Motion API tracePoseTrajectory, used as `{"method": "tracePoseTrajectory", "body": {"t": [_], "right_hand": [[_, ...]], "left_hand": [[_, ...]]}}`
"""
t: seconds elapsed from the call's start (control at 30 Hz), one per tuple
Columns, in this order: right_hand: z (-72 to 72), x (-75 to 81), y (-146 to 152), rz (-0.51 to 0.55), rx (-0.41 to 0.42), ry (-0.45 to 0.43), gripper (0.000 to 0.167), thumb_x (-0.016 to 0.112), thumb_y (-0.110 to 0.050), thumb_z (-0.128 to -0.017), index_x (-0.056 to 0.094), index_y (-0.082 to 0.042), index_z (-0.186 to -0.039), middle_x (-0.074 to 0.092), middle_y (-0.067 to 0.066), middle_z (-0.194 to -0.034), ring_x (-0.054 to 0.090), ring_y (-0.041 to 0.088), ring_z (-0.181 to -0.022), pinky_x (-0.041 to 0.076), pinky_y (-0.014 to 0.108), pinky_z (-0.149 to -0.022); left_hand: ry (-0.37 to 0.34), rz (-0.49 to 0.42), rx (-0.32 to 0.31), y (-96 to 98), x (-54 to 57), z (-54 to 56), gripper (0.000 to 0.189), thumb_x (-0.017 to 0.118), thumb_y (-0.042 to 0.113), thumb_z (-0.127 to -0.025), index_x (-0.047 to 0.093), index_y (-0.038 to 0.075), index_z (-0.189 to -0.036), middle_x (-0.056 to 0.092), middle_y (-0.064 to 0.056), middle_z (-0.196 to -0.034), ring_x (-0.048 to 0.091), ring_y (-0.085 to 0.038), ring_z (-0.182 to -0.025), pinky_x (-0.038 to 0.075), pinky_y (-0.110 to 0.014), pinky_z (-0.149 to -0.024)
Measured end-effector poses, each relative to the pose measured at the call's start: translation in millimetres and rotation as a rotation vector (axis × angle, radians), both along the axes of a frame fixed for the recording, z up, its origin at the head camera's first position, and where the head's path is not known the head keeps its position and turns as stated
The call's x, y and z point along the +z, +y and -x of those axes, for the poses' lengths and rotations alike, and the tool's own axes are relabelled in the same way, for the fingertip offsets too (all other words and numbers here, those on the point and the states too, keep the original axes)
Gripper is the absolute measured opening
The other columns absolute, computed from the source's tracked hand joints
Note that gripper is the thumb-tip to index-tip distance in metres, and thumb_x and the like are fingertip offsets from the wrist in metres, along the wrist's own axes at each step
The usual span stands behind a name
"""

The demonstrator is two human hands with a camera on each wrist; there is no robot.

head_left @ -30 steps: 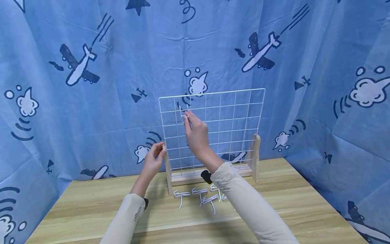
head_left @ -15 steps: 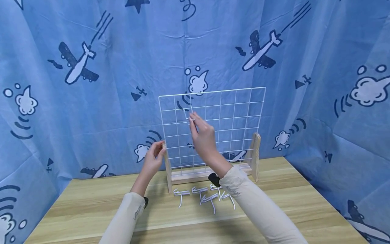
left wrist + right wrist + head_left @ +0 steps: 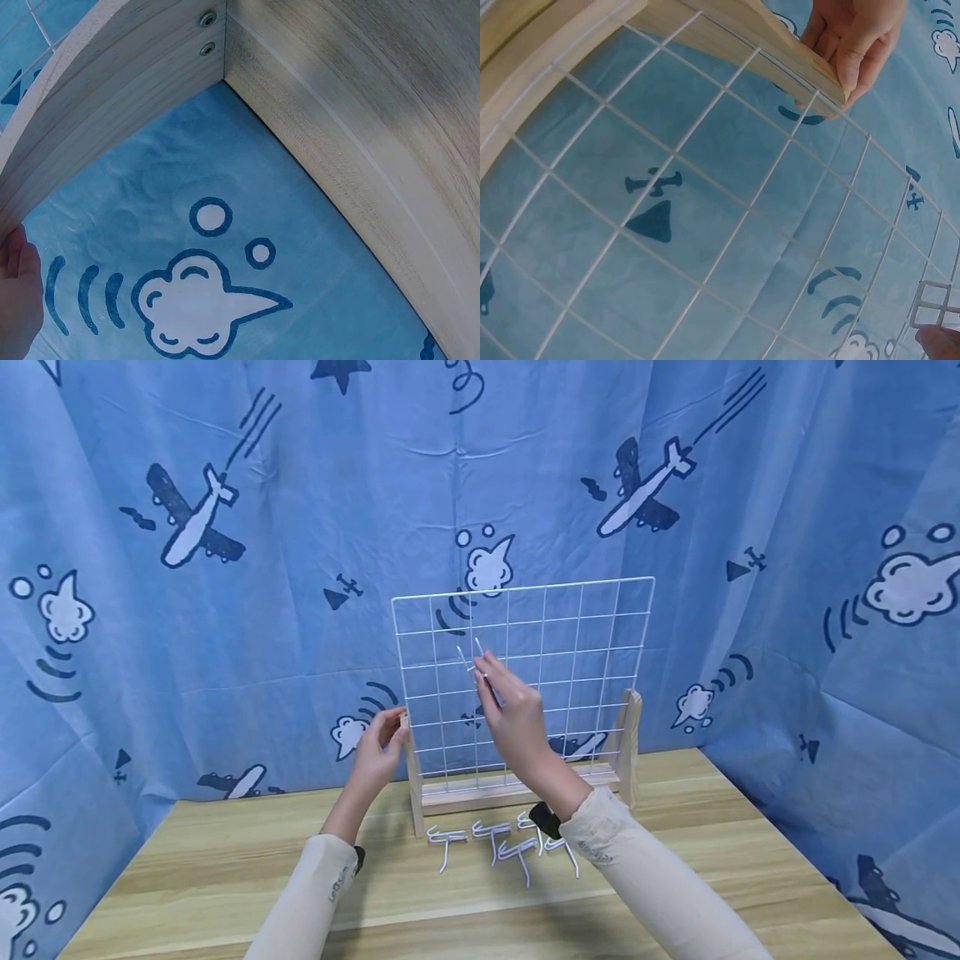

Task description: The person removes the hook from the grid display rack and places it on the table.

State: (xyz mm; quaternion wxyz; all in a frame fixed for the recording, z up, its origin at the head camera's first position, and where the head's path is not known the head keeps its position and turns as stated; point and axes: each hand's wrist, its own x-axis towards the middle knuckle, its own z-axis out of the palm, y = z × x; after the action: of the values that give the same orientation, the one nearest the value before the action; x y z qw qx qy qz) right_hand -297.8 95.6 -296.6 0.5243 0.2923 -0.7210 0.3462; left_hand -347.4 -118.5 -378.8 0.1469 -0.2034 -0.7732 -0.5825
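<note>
My left hand (image 3: 377,753) grips the top of the left wooden upright (image 3: 414,785) of a stand; in the left wrist view only its fingers (image 3: 21,277) show at the edge. The stand carries a white wire grid panel (image 3: 542,652). In front of the panel's left half, my right hand (image 3: 516,717) pinches a white wire hook (image 3: 461,653) with its two prongs upward. The right wrist view has this hook (image 3: 921,304) at the right edge, close to the wires. Whether it touches the grid I cannot tell.
Several more white hooks (image 3: 492,829) lie on the wooden table (image 3: 262,877) in front of the stand. The right wooden upright (image 3: 632,752) stands at the grid's other side. A blue patterned curtain (image 3: 300,635) hangs close behind.
My right hand has moved down and to the right along the grid, with the hook still pinched. The left hand holds its place on the upright.
</note>
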Motion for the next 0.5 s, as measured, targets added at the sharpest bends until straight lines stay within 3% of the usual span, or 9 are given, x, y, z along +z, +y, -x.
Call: {"method": "tracePoseTrajectory", "body": {"t": [0.23,0.4,0.47,0.5], "right_hand": [[-5.6,-8.7,2.8,-0.039,0.009,0.026,0.024,0.063,0.005,-0.089,0.066,0.008,-0.113,0.062,0.029,-0.116,0.062,0.036,-0.108,0.053,0.028,-0.088],[-12.5,-16.0,5.7,-0.073,0.011,0.017,0.026,0.064,0.007,-0.088,0.066,0.008,-0.113,0.061,0.029,-0.118,0.063,0.036,-0.106,0.055,0.028,-0.083],[-14.9,-18.5,6.6,-0.087,0.01,0.017,0.026,0.065,0.007,-0.087,0.066,0.008,-0.113,0.061,0.028,-0.118,0.064,0.037,-0.104,0.056,0.028,-0.081],[-16.1,-19.7,7.0,-0.095,0.009,0.016,0.026,0.065,0.007,-0.087,0.066,0.008,-0.113,0.061,0.028,-0.118,0.064,0.037,-0.104,0.056,0.028,-0.08]], "left_hand": [[-0.001,0.018,0.012,0.0,1.8,-1.9,0.036,0.049,0.003,-0.099,0.046,-0.003,-0.134,0.052,-0.024,-0.129,0.049,-0.034,-0.125,0.04,-0.044,-0.108],[-0.03,0.028,0.013,4.1,19.5,-22.3,0.036,0.048,0.0,-0.099,0.044,-0.009,-0.134,0.05,-0.028,-0.13,0.047,-0.038,-0.125,0.038,-0.046,-0.109],[-0.029,0.026,0.004,5.7,24.8,-27.9,0.036,0.047,-0.002,-0.099,0.042,-0.012,-0.134,0.049,-0.031,-0.129,0.046,-0.041,-0.125,0.037,-0.049,-0.109],[-0.025,0.024,0.004,5.4,22.5,-25.2,0.036,0.047,-0.002,-0.099,0.042,-0.011,-0.134,0.049,-0.03,-0.13,0.046,-0.04,-0.126,0.037,-0.048,-0.109]]}}
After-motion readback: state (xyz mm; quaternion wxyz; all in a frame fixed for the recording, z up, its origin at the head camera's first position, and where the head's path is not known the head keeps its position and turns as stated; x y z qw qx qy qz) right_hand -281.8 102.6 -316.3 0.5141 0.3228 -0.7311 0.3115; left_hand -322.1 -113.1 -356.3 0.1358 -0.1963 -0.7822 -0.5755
